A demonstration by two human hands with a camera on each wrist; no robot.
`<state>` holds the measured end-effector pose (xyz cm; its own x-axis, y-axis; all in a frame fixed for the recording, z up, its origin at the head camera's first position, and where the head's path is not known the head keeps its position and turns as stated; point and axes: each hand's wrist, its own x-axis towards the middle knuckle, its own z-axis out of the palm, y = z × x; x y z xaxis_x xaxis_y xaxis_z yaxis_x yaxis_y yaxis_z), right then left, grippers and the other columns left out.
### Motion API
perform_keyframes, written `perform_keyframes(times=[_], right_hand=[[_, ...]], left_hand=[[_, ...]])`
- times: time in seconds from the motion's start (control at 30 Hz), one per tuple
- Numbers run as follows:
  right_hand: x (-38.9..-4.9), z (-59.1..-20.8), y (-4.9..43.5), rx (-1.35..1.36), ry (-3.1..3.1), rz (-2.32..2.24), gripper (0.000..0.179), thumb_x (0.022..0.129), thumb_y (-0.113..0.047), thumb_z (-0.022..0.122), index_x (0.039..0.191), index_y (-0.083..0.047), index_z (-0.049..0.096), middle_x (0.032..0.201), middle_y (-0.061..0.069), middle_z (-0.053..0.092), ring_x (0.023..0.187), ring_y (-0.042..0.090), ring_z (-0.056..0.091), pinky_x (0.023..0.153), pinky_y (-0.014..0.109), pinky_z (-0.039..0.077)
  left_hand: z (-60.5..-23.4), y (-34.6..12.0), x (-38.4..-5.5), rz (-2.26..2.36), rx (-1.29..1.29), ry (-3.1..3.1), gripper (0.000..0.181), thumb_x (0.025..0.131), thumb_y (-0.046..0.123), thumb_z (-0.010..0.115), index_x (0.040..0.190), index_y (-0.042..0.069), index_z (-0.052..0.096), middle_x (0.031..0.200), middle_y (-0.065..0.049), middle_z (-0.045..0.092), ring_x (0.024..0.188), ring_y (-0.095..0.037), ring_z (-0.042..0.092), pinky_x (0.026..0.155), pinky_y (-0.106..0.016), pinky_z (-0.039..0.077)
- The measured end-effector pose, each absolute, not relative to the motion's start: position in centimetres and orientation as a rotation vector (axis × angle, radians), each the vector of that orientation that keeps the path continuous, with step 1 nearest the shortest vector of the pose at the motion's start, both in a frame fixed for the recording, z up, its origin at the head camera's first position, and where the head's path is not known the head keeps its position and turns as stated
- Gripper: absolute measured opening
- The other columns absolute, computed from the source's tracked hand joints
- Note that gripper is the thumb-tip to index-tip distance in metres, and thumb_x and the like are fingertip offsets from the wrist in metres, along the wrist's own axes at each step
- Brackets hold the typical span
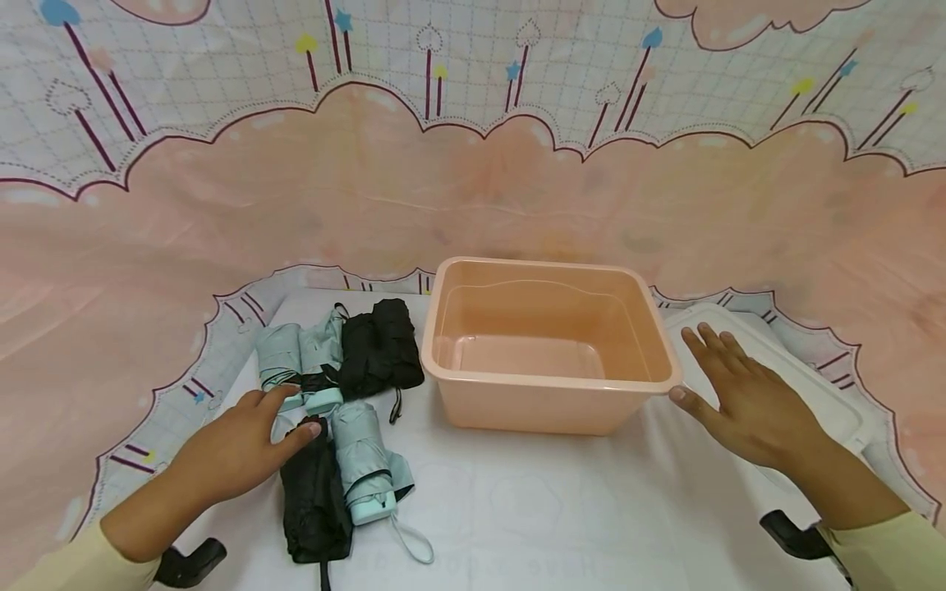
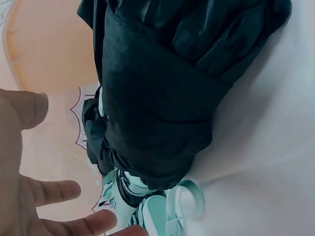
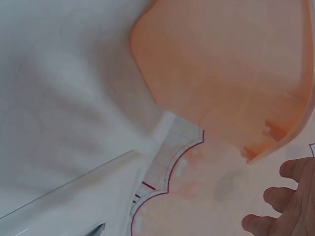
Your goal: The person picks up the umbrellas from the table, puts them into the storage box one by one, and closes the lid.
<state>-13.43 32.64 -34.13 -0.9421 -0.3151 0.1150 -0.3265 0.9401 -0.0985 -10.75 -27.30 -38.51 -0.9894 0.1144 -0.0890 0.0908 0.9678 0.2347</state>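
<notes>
Several folded compact umbrellas lie in a cluster on the left of the white surface. Nearest me are a black umbrella (image 1: 318,501) and a mint umbrella (image 1: 364,455) with a wrist loop. Behind them are two mint umbrellas (image 1: 279,351) and black folded fabric (image 1: 380,345). My left hand (image 1: 231,443) hovers over the cluster, fingers spread, holding nothing; in the left wrist view a gap separates it from the black umbrella (image 2: 152,98). A peach plastic bin (image 1: 547,404) stands upright at centre. My right hand (image 1: 757,402), fingers extended, is beside its right rim, above a white lid (image 1: 835,386).
A white sheet (image 1: 532,509) covers the work surface. Behind and around it hangs a peach and white patterned cloth (image 1: 296,197). The lid lies to the right of the bin, partly under my right hand. In the right wrist view, the bin's wall (image 3: 221,59) fills the upper right.
</notes>
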Motion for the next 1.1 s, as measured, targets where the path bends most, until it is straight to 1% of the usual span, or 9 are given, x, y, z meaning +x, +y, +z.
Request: perform_keyframes(times=[0.07, 0.13, 0.3, 0.57, 0.7, 0.8, 0.93, 1.0, 1.1], right_hand=[[-13.5, -34.1, 32.5, 0.496, -2.997, 0.172, 0.083, 0.105, -0.053, 0.048, 0.166, -0.012, 0.008, 0.169, 0.017, 0.010, 0.150, 0.048, 0.018, 0.103, 0.075, 0.030], [-13.6, -34.2, 32.4, 0.493, -2.997, 0.169, 0.084, 0.105, -0.053, 0.048, 0.165, -0.011, 0.008, 0.169, 0.018, 0.010, 0.150, 0.049, 0.019, 0.104, 0.075, 0.029], [-13.8, -34.2, 32.2, 0.490, -2.998, 0.177, 0.084, 0.105, -0.053, 0.047, 0.165, -0.009, 0.008, 0.169, 0.018, 0.011, 0.149, 0.049, 0.020, 0.104, 0.075, 0.029], [-14.0, -34.3, 32.0, 0.467, -3.033, 0.194, 0.084, 0.106, -0.055, 0.044, 0.165, -0.012, 0.003, 0.169, 0.018, 0.009, 0.148, 0.051, 0.021, 0.096, 0.078, 0.036], [-13.9, -34.3, 32.0, 0.468, -3.041, 0.202, 0.083, 0.106, -0.054, 0.044, 0.165, -0.011, 0.005, 0.169, 0.019, 0.010, 0.147, 0.051, 0.022, 0.095, 0.078, 0.037], [-13.9, -34.3, 32.0, 0.471, -3.041, 0.197, 0.083, 0.106, -0.054, 0.044, 0.165, -0.010, 0.006, 0.169, 0.020, 0.012, 0.147, 0.051, 0.023, 0.095, 0.077, 0.037], [-13.9, -34.3, 31.9, 0.469, -3.047, 0.186, 0.083, 0.106, -0.055, 0.043, 0.165, -0.010, 0.007, 0.168, 0.021, 0.012, 0.147, 0.052, 0.023, 0.097, 0.078, 0.036], [-13.9, -34.2, 31.9, 0.468, -3.049, 0.185, 0.083, 0.106, -0.055, 0.043, 0.165, -0.010, 0.007, 0.168, 0.021, 0.012, 0.146, 0.052, 0.023, 0.097, 0.078, 0.036], [-13.9, -34.2, 31.8, 0.463, -3.052, 0.188, 0.083, 0.106, -0.055, 0.043, 0.165, -0.011, 0.007, 0.168, 0.022, 0.013, 0.146, 0.053, 0.024, 0.096, 0.078, 0.036]], left_hand=[[-38.6, -27.4, -10.7, 0.391, 0.141, 2.992, 0.090, 0.095, 0.068, 0.056, 0.145, -0.006, 0.046, 0.133, -0.041, 0.049, 0.117, -0.057, 0.055, 0.082, -0.072, 0.049], [-38.8, -27.5, -10.7, 0.443, 0.122, 2.963, 0.091, 0.095, 0.067, 0.057, 0.144, -0.008, 0.045, 0.130, -0.040, 0.052, 0.116, -0.056, 0.056, 0.083, -0.071, 0.049], [-39.0, -27.7, -10.7, 0.554, 0.060, 2.881, 0.091, 0.094, 0.063, 0.062, 0.143, -0.012, 0.041, 0.120, -0.036, 0.060, 0.107, -0.049, 0.062, 0.081, -0.064, 0.052], [-39.5, -27.6, -10.6, 0.662, -0.004, 2.789, 0.091, 0.093, 0.057, 0.067, 0.142, -0.013, 0.036, 0.116, -0.032, 0.063, 0.101, -0.043, 0.064, 0.080, -0.059, 0.054], [-39.8, -27.5, -10.4, 0.725, -0.037, 2.745, 0.089, 0.094, 0.052, 0.069, 0.141, -0.014, 0.034, 0.116, -0.033, 0.062, 0.094, -0.036, 0.065, 0.073, -0.051, 0.056], [-40.0, -27.3, -10.1, 0.803, -0.090, 2.689, 0.091, 0.094, 0.049, 0.070, 0.142, -0.015, 0.029, 0.118, -0.035, 0.059, 0.081, -0.028, 0.065, 0.063, -0.043, 0.056], [-40.2, -27.1, -9.7, 0.909, -0.194, 2.596, 0.094, 0.094, 0.049, 0.070, 0.144, -0.015, 0.022, 0.119, -0.036, 0.055, 0.066, -0.022, 0.061, 0.055, -0.039, 0.056], [-40.3, -27.0, -9.7, 0.954, -0.236, 2.550, 0.096, 0.094, 0.049, 0.070, 0.144, -0.015, 0.020, 0.119, -0.037, 0.054, 0.067, -0.022, 0.061, 0.054, -0.038, 0.058], [-40.6, -27.0, -9.7, 1.007, -0.279, 2.486, 0.097, 0.094, 0.051, 0.070, 0.145, -0.014, 0.018, 0.121, -0.038, 0.053, 0.072, -0.022, 0.063, 0.055, -0.039, 0.059]])
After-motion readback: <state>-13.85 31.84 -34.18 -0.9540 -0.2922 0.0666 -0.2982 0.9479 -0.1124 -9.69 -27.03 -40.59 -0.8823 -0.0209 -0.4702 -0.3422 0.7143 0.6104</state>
